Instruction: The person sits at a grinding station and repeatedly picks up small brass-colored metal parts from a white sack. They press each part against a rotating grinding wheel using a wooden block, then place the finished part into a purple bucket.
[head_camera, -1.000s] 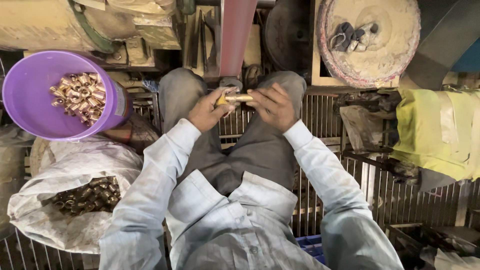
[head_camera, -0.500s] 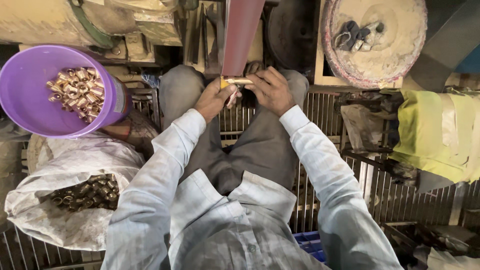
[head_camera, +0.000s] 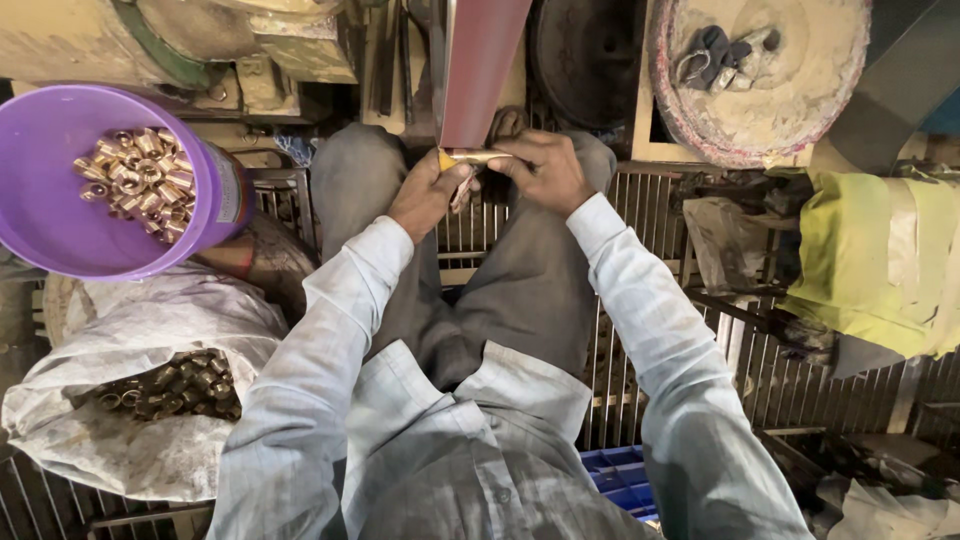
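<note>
Both hands hold one short brass tube (head_camera: 478, 157) crosswise, just above my knees. My left hand (head_camera: 428, 195) pinches its left end and my right hand (head_camera: 542, 170) grips its right end. The tube's top touches the lower edge of a dark red sanding belt (head_camera: 485, 70) that runs straight up from it. A purple bowl (head_camera: 60, 225) with several shiny brass fittings stands to the left. Below the bowl, a white sack (head_camera: 130, 440) lies open with several dull brass fittings inside.
A round, dust-caked disc (head_camera: 770, 110) with dark rags on it sits at upper right. A yellow-green cloth (head_camera: 880, 260) hangs at the right. Metal grating (head_camera: 640, 340) runs under my legs. A blue crate (head_camera: 620, 475) shows below. Machine housing (head_camera: 200, 40) fills the upper left.
Both hands have carried the brass tube up from in front of the knees until it meets the belt's lower edge.
</note>
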